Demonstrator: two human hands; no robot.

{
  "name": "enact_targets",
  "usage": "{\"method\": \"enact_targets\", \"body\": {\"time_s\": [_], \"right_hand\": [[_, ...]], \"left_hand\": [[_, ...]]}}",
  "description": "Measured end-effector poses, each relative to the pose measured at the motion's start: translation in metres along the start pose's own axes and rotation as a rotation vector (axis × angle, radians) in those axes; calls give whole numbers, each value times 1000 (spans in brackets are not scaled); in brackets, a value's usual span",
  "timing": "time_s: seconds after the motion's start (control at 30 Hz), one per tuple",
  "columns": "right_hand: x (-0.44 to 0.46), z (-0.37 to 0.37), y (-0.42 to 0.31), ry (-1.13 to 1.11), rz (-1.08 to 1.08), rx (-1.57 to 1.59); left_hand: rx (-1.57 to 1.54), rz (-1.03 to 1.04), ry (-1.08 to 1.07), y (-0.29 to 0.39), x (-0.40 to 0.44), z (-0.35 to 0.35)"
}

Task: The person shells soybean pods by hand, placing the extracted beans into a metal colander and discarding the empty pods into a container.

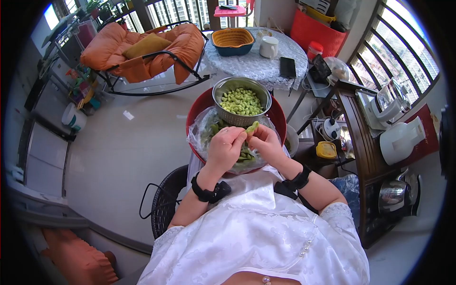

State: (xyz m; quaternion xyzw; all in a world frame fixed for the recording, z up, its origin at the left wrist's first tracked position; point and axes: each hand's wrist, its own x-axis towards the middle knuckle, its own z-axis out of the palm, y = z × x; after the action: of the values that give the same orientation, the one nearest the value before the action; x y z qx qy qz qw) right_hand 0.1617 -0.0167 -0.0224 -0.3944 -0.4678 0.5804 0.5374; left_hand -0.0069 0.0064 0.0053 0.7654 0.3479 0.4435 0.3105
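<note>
A green bean pod (252,128) is pinched between the fingertips of my left hand (226,145) and my right hand (267,146), which meet in front of me. Just beyond them a metal strainer bowl (240,118) holds many shelled green beans (241,101). It rests at the far side of a large red basin (194,110). Beneath my hands, a clear plastic bag (198,130) in the basin contains unshelled green pods (245,156). My palms partly hide the bag and pods.
Behind the basin stands a round table (216,63) with a basket (232,39), a white mug (269,47) and a black phone (287,67). An orange rocking chair (114,42) is at back left. A dark wooden shelf (358,126) with a white kettle (401,140) stands at right.
</note>
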Motion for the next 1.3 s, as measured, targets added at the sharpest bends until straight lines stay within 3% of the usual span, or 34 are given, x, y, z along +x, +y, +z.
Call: {"method": "enact_targets", "body": {"time_s": [0.13,0.2,0.4,0.47,0.77,1.3], "right_hand": [[1,0,-13,33,18,14],[2,-4,-16,59,33,25],[3,-12,-22,65,-4,-175],[4,-12,-19,46,-169,-244],[4,-14,-22,37,-30,-225],[4,-18,-26,-72,-30,-208]], "left_hand": [[70,58,64,-4,1,3],[9,26,-31,-2,2,0],[-116,-73,-43,-8,-1,4],[-88,-66,-31,-6,0,5],[46,20,-24,-2,1,2],[64,32,-21,-5,-1,0]]}}
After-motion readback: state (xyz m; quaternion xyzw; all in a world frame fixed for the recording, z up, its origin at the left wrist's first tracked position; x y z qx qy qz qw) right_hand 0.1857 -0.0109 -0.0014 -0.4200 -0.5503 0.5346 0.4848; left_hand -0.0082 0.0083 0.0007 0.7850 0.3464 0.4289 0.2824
